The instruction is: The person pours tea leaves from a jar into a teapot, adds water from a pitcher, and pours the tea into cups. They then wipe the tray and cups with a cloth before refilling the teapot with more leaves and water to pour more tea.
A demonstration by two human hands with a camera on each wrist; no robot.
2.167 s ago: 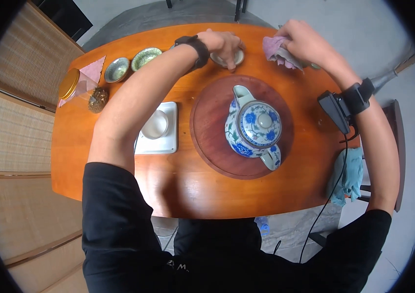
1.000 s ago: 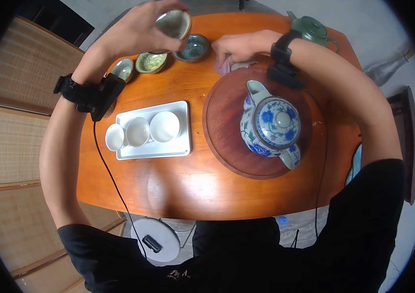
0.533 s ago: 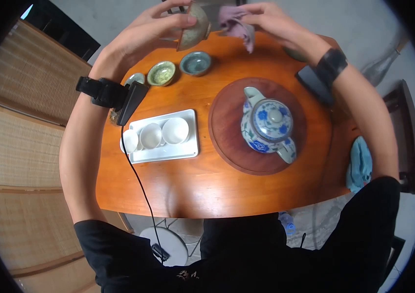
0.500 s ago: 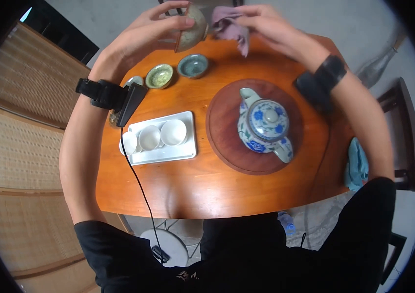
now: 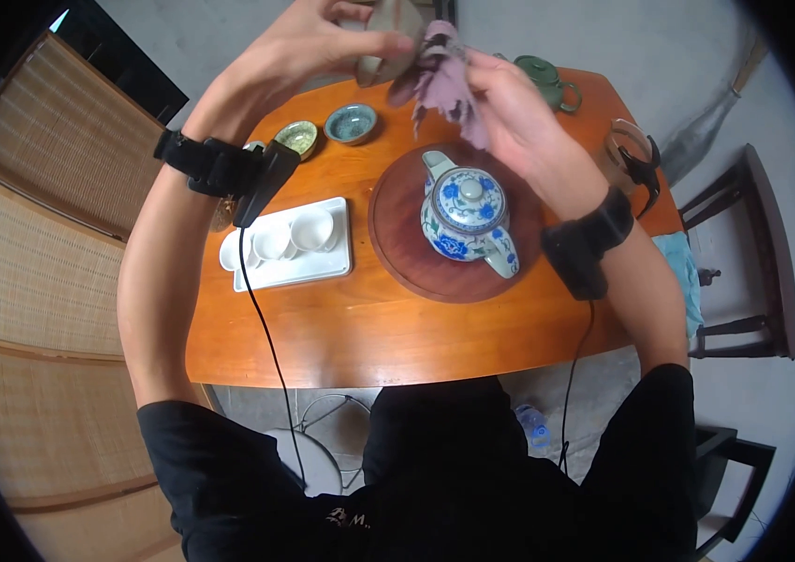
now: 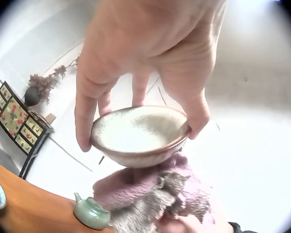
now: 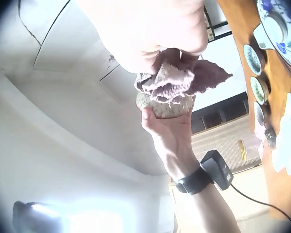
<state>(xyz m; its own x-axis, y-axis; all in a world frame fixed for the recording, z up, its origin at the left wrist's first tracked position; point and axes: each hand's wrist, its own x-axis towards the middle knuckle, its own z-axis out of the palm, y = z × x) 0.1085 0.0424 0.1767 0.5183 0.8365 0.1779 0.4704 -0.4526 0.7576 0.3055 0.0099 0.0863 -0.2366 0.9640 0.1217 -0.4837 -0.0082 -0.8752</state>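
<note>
The left hand point(image 5: 318, 42) grips a pale glazed bowl point(image 5: 393, 42) by its rim above the table's far edge. In the left wrist view, fingers and thumb span the rim of the bowl point(image 6: 140, 136), and a pink and grey cloth point(image 6: 150, 189) lies against its underside. The right hand point(image 5: 519, 117) holds the pink cloth point(image 5: 449, 84) bunched in its fingers. Seen from the right wrist, the right hand point(image 7: 155, 29) presses the cloth point(image 7: 169, 82) to the bowl point(image 7: 165, 107), with the left hand point(image 7: 169, 138) on the other side.
On the wooden table point(image 5: 388, 342), a blue-and-white teapot point(image 5: 463, 211) sits on a round board point(image 5: 407, 262). White cups stand on a tray point(image 5: 339, 253) to its left. Behind are small bowls point(image 5: 351, 124); a green teapot point(image 5: 547, 80) and a glass pot point(image 5: 627, 150) stand at the right.
The left hand has lifted the bowl from over the small bowls to beyond the table. The right hand has raised the cloth off the table and brought it against the bowl.
</note>
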